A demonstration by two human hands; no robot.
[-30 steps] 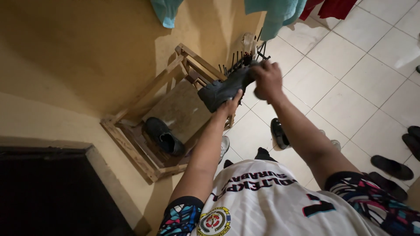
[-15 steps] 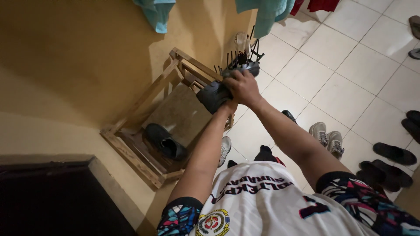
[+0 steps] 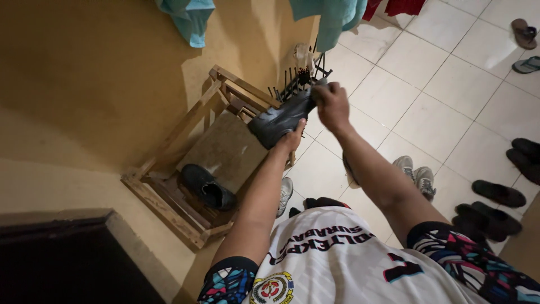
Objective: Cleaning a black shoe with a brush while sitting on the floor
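Ochre wall, pale tiled floor, wooden rack, hanging teal cloths, dim light.

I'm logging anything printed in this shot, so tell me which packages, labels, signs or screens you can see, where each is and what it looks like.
No packages, signs or screens in view.
Round crest: on the white jersey, bottom edge, yellow and red.
Dark curved lettering: across the jersey below the arms.
Dark block marking with a pink edge: on the jersey, right of the crest.

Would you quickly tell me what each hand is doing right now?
Left hand: closed on the heel end of the black shoe.
Right hand: closed at the shoe's toe end; whether it grips anything cannot be told.
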